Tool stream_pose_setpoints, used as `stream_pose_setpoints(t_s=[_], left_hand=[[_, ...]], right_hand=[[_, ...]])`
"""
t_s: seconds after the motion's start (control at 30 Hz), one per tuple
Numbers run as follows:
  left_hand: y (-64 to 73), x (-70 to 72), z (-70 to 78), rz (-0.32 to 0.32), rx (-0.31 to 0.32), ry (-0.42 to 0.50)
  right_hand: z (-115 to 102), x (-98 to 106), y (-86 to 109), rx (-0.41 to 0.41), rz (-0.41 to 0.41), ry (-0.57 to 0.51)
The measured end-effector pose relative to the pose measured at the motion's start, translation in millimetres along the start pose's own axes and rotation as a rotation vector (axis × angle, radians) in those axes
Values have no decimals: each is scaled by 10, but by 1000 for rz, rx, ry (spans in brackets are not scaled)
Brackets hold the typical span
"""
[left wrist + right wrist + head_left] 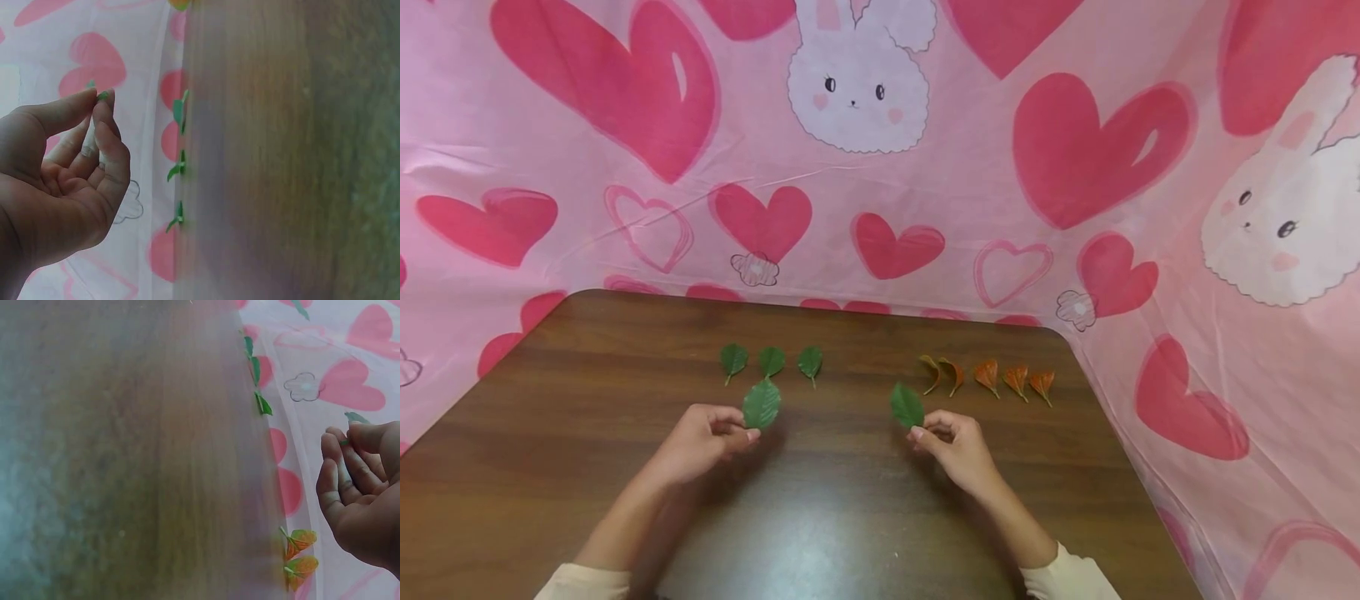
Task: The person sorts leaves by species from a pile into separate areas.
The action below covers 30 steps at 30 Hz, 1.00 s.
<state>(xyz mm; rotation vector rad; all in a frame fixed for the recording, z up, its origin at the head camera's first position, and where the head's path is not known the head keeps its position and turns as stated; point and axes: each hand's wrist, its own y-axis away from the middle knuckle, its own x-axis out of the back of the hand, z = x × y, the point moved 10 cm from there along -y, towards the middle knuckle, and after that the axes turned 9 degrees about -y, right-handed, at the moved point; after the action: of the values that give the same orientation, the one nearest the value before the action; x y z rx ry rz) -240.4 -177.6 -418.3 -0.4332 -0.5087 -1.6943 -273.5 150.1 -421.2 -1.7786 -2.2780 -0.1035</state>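
Observation:
Between thumb and fingertips my left hand pinches a green leaf by its lower end, blade upward. My right hand does the same with another green leaf, its tip leaning to the left. Both hands are raised over the table, a good gap apart. Just beyond the left hand lie three green leaves in a row, stems toward me. Past the right hand is a row of several orange-brown leaves; the two leftmost are curled. In the left wrist view, little of the held leaf shows past the fingertips.
The brown wooden table has rounded far corners. A pink cloth printed with hearts and rabbits hangs behind it and along the right side. Light glares off the table's near middle.

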Motion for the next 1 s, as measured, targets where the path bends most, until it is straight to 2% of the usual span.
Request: stream_pose_setpoints(t_s=[0.2, 0.4, 0.7, 1.0], left_hand=[[-13, 80, -68, 11, 23, 15], [-16, 199, -146, 27, 35, 40], [-8, 404, -288, 83, 68, 72], [-19, 600, -457, 123, 117, 81]], right_hand=[[-21, 14, -49, -1, 55, 64], [-55, -93, -132, 9, 48, 77], [-116, -354, -268, 25, -1, 52], [-82, -563, -369, -12, -28, -29]])
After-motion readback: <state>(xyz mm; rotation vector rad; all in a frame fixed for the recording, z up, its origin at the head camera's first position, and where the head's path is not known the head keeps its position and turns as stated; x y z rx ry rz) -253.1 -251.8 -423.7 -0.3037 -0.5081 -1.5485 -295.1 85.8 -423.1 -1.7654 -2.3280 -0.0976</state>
